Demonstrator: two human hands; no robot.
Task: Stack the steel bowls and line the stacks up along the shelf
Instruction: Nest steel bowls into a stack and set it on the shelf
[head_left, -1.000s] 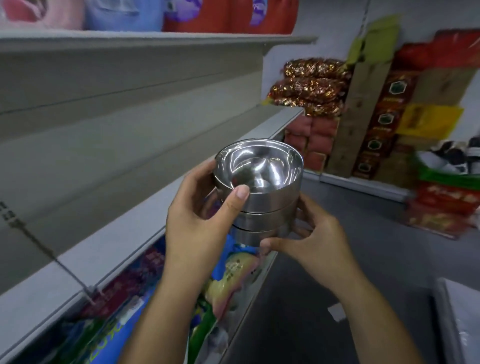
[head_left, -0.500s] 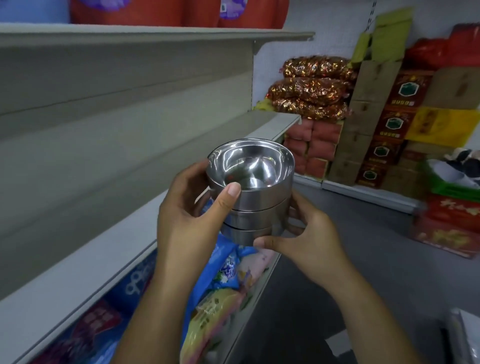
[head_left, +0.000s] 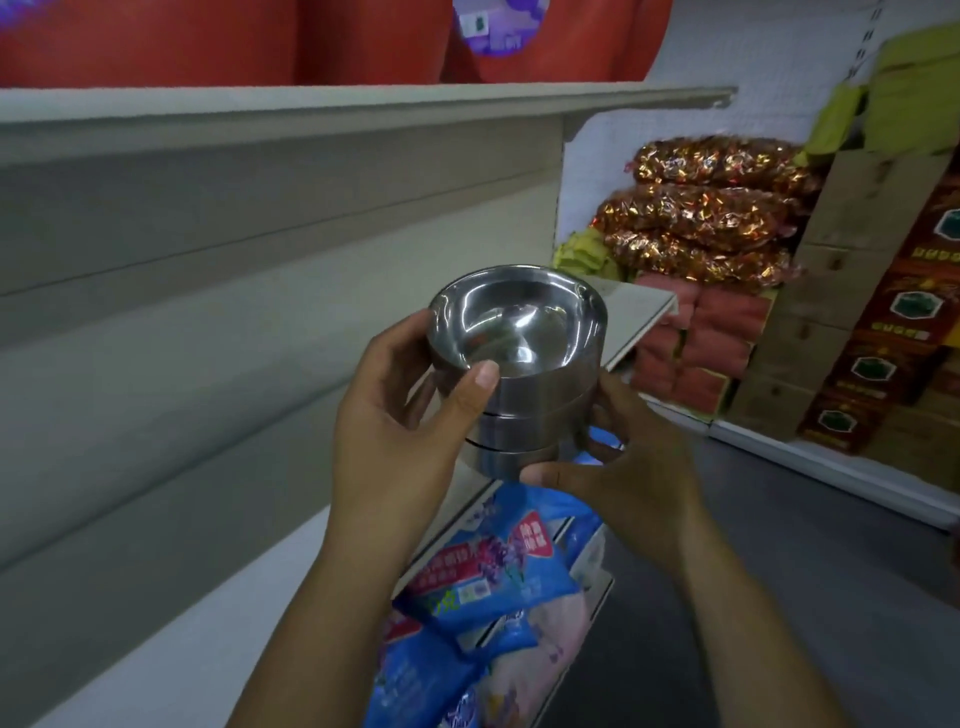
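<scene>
Stack of three nested steel bowls (head_left: 524, 395): upright, held in the air over the front edge of the bare grey shelf (head_left: 208, 597), not resting on it. The left hand (head_left: 395, 436) grips the stack's near side, thumb curled onto the top bowl's rim. The right hand (head_left: 628, 478) cups the lowest bowl from the right, thumb against its base. The fingers of both hands behind the stack are hidden. Only the top bowl's inside is visible.

Below the shelf lie blue packets (head_left: 488, 571) with a red label; the print is too blurred to read. Red bags (head_left: 208, 41) on the upper shelf (head_left: 311, 109) are cut off by the frame. Gold-foil bags (head_left: 711, 208) and brown cartons (head_left: 883, 338) stand beyond, their markings illegible.

Against half a second ago, both holds are unchanged, and the stack appears nearer the shelf's far end.
</scene>
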